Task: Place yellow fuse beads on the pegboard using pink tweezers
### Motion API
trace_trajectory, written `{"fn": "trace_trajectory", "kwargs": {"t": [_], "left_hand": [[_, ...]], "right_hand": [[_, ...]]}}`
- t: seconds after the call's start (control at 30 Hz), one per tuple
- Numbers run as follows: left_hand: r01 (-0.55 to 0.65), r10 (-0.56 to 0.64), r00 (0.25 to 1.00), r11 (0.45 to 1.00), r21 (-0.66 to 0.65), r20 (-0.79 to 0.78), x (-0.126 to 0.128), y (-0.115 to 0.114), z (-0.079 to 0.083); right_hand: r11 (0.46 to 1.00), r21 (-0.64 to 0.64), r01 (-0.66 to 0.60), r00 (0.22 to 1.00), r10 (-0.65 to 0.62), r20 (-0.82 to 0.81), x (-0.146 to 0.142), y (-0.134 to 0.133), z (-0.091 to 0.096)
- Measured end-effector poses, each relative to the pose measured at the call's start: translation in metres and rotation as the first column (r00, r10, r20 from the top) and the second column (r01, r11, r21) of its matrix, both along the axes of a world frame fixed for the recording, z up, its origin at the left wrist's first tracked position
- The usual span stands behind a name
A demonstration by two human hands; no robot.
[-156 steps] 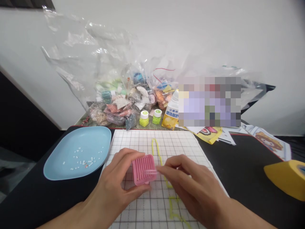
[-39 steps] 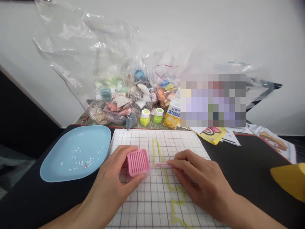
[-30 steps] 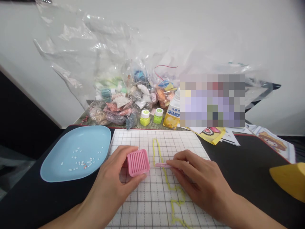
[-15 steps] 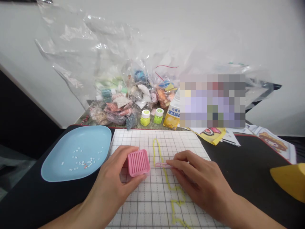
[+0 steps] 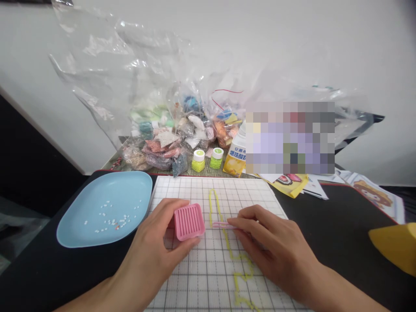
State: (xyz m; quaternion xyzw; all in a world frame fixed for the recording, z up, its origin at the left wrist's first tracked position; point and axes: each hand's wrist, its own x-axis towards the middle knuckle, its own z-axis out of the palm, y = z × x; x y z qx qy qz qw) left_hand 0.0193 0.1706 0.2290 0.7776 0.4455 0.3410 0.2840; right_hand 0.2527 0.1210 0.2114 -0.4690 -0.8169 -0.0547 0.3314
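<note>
My left hand grips a small pink ridged tray by its left side and lower edge, its slotted face tipped toward me. My right hand pinches pink tweezers, whose tips point left toward the tray and are apart from it. Under the tweezers runs a yellow-green outline of small pieces, laid on the white gridded board. It makes a narrow loop at the top and a zigzag lower down. Part of this line lies beside my right hand's fingers.
A blue plate with scattered white bits stands at left. Behind the board are two small jars of green beads, a yogurt bottle and plastic bags of colored beads. A yellow object sits at the right edge.
Almost nothing differs. Both hands keep their places with the pink tray and the tweezers; the view has shifted very slightly.
</note>
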Motion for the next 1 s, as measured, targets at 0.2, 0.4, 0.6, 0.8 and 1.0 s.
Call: {"fn": "trace_trajectory", "kwargs": {"t": [0.2,0.4,0.6,0.8,1.0], "left_hand": [[-0.002,0.002,1.0,1.0,-0.01,-0.006,-0.001,0.0,-0.002],[-0.016,0.016,1.0,0.999,0.034,-0.017,-0.001,0.0,-0.004],[-0.018,0.019,1.0,0.999,0.045,-0.01,-0.002,0.001,-0.01],[-0.007,0.008,1.0,0.999,0.045,-0.026,-0.002,-0.002,-0.01],[-0.006,0.008,0.999,0.998,0.058,-0.038,-0.002,-0.002,-0.012]], "right_hand": [[1.0,0.001,-0.01,1.0,0.01,0.014,0.001,0.001,0.0],[1.0,0.002,-0.017,1.0,0.017,0.021,0.002,0.001,-0.001],[1.0,-0.006,-0.013,1.0,0.013,0.005,0.001,0.0,-0.001],[1.0,-0.009,-0.005,1.0,0.005,0.001,0.0,0.0,-0.001],[1.0,-0.007,-0.007,1.0,0.007,0.001,-0.001,-0.001,-0.002]]}}
